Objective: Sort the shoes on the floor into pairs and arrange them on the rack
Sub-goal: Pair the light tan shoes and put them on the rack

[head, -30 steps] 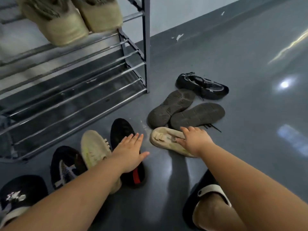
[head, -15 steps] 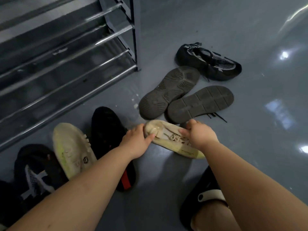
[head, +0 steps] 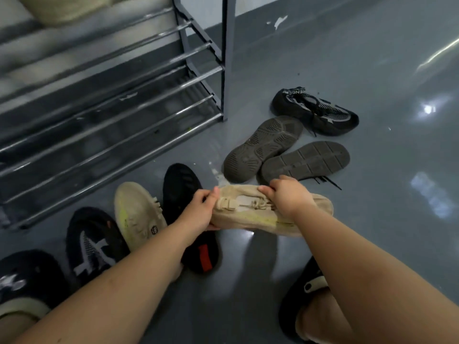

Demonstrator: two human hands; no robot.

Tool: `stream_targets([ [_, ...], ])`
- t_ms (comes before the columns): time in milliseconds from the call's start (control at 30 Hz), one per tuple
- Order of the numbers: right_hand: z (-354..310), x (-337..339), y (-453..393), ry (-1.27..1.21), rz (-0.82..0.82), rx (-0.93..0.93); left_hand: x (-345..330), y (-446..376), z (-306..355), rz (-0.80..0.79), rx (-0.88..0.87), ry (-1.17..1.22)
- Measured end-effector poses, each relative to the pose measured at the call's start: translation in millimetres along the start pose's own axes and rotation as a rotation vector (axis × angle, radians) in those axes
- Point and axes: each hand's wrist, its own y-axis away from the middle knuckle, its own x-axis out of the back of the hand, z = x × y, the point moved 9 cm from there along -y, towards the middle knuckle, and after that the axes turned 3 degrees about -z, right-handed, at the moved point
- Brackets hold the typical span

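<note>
Nearest me, I see both hands clasping one beige knit sneaker with a yellow-green stripe (head: pixel 270 211) just above the grey glossy floor (head: pixel 372 70): the left hand (head: pixel 198 212) curls round its heel end, the right hand (head: pixel 289 194) grips over the laced top. Left of the left hand, its beige match (head: pixel 139 212) lies between a black sneaker with a red tab (head: pixel 183 194) and a black sneaker with white markings (head: pixel 92 242). Beyond the hands lie two upturned dark-soled shoes (head: pixel 285 150), then a black mesh sneaker (head: pixel 315 111), with the grey metal bar rack (head: pixel 224 58) at far left.
</note>
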Motion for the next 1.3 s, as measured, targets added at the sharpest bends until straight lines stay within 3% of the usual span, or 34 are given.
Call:
stream_targets([
  [200, -113.3, 13.8, 51.0, 0.223, 0.139, 0.342, 88.4, 61.5, -9.6, 0.134, -0.066, -0.241],
  [367, -193.9, 14.3, 95.0, 0.289, 0.174, 0.512, 137.9, 126.4, -13.4, 0.087, -0.177, -0.291],
  [467, -236.1, 17.4, 116.1, 0.357, 0.188, 0.584, 157.2, 161.8, -18.1, 0.089, -0.243, -0.324],
  [600, -260.2, 23.5, 133.6, 0.353, 0.303, 0.533, 189.4, 187.8, -28.9, 0.284, -0.267, -0.257],
  [667, -252.3, 24.8, 142.4, 0.225, 0.361, 0.428, 196.7, 192.7, -39.3, 0.332, -0.242, -0.175],
  [733, -235.9, 18.0, 150.3, 0.013, 0.312, 0.297, 198.1, 187.0, -53.7, 0.328, -0.208, -0.033],
  [933, -231.0, -69.1, 161.5, -1.025, -0.242, 0.018, 168.8, 179.1, -84.6, 0.184, -0.071, 0.583],
  [1067, -244.0, -79.0, 165.9, -1.168, -0.275, 0.07, 152.5, 181.9, -86.6, 0.087, -0.071, 0.625],
  [1300, -252.6, -96.9, 156.5, -1.141, -0.423, 0.097, 167.5, 174.9, -99.1, 0.077, -0.061, 0.588],
])
